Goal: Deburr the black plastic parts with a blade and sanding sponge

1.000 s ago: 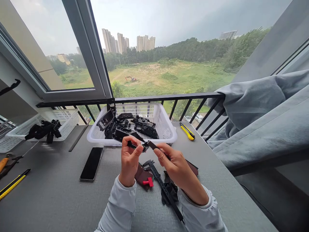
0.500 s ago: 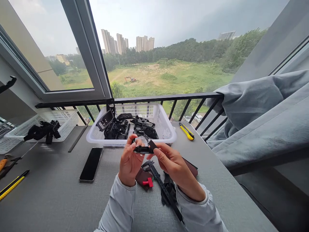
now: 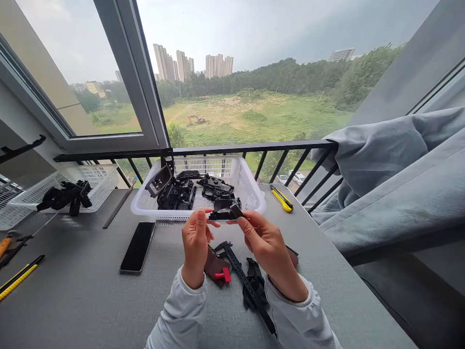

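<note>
My left hand (image 3: 195, 242) and my right hand (image 3: 264, 241) are raised over the grey table (image 3: 80, 295), both pinching a small black plastic part (image 3: 223, 213) between thumb and fingertips. The part lies flat across the gap between the hands, just in front of the near rim of a white basket (image 3: 250, 191) that holds several more black parts. Below my hands lie a black caliper-like tool (image 3: 247, 283), a dark brown case (image 3: 215, 265) and a small red piece (image 3: 223, 276).
A black phone (image 3: 138, 245) lies left of my hands. A yellow utility knife (image 3: 282, 198) sits right of the basket. A second white basket (image 3: 96, 182) with black parts stands at the left, more yellow tools (image 3: 20, 277) near the left edge. Grey fabric (image 3: 392, 184) drapes over the railing at right.
The black part has been turned from a tilted pose to lying flat between both hands, and raised slightly towards the basket. My right hand shifted its hold to the part's right end.
</note>
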